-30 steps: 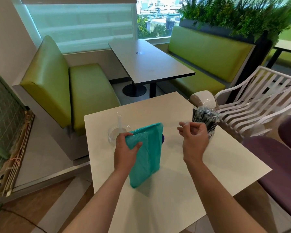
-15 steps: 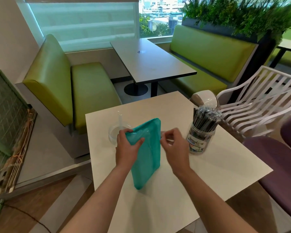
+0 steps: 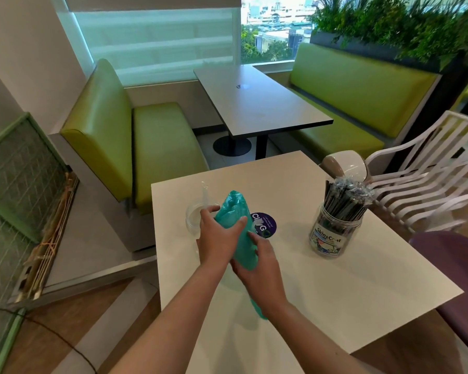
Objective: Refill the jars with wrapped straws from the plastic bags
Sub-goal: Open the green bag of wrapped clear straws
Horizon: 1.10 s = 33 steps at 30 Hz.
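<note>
Bag [image 3: 239, 233] is soft, slippery plastic, so I've got left hand [image 3: 219, 238] gripping its top, right hand [image 3: 262, 268] wrapped round lower down.

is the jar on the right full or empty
Full. The jar stands upright on the table, lid off, packed with dark wrapped straws sticking out well above its rim.
</note>
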Tool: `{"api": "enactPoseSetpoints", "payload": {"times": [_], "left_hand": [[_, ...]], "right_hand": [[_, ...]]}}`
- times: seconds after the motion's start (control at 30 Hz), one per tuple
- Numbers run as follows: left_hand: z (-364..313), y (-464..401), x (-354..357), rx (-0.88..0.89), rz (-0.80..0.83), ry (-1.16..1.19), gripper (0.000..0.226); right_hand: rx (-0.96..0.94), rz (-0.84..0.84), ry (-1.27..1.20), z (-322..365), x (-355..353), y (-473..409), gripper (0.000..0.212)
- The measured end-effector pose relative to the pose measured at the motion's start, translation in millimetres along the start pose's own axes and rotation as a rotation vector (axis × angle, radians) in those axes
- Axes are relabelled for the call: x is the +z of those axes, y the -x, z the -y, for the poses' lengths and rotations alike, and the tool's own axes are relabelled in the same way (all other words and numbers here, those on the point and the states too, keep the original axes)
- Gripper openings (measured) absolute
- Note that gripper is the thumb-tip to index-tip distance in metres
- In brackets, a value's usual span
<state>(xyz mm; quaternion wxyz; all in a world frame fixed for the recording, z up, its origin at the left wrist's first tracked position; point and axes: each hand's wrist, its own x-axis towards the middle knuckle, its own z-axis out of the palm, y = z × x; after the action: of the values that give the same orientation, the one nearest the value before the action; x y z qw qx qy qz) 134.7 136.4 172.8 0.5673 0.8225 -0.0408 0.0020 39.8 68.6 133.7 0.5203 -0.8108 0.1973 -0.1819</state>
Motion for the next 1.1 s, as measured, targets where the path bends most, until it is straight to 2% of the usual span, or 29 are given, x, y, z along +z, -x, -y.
{"api": "enactPoseSetpoints", "payload": {"times": [0.13, 0.23, 0.33, 0.4, 0.47, 0.53, 0.63, 0.7, 0.77, 0.87, 0.97, 1.1], "left_hand": [[-1, 0, 4, 0.009, 0.094, 0.045, 0.064], [1, 1, 4, 0.007, 0.244, 0.118, 0.071], [8, 0, 0, 0.014, 0.405, 0.140, 0.068], [16, 0, -3, 0.033, 0.414, 0.107, 0.060], [25, -1, -6, 0.009, 0.360, 0.091, 0.072], [33, -3, -9, -0.044, 0.347, 0.073, 0.096], [34, -8, -15, -0.133, 0.454, 0.011, 0.121], [30, -11, -20, -0.184, 0.542, 0.020, 0.127], [25, -10, -25, -0.210, 0.641, 0.087, 0.112], [16, -7, -32, -0.172, 0.896, 0.171, 0.079], [10, -2, -36, -0.188, 1.028, 0.195, 0.080], [11, 4, -32, -0.216, 1.062, 0.142, 0.071]], "right_hand": [[-0.023, -0.064, 0.095, -4, 8, -10, 0.077], [0.061, -0.082, 0.017, 1, 0, -19, 0.074], [0.166, -0.123, -0.097, 8, -19, -27, 0.050], [0.240, -0.171, -0.175, 9, -31, -32, 0.032], [0.294, -0.191, -0.215, 5, -40, -38, 0.032], [0.327, -0.180, -0.286, 1, -49, -43, 0.036], [0.375, -0.118, -0.412, -4, -61, -47, 0.039], [0.425, -0.074, -0.499, -8, -68, -49, 0.043], [0.456, 0.001, -0.556, -12, -74, -52, 0.052], [0.471, 0.120, -0.592, -15, -79, -54, 0.055], [0.474, 0.165, -0.618, -16, -80, -53, 0.052], [0.447, 0.144, -0.583, -13, -79, -52, 0.046]]}}
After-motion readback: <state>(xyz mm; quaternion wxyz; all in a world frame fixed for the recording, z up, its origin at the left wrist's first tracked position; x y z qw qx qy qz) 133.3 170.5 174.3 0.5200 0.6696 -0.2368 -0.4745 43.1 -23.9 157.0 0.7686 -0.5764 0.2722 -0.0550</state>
